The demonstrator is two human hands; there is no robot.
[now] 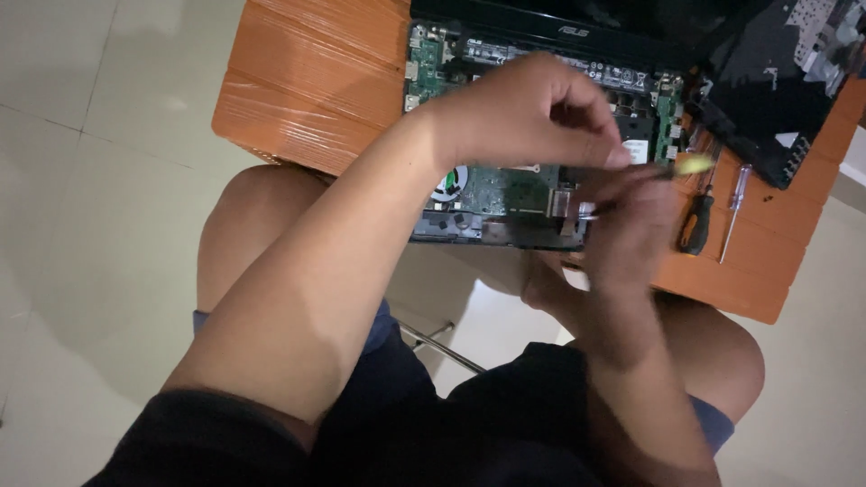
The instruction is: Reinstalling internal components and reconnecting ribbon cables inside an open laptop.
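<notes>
The scene is dimly lit; pale glare is seen on the far-left floor (54,81), deep shadow lies near, and the fingers (622,180) are blurred

We see an opened laptop (505,194) lying flat on the orange tabletop (307,81), its cover off and green circuit board and small fan exposed. A small yellow-green piece (693,164), blurred, sits pinched just above its right edge.

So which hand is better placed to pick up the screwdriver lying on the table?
Probably the right hand: it hovers beside the black-handled screwdriver at the table's right side. The left hand is over the opened laptop's circuit board, farther away, though both seem busy pinching something small.
</notes>
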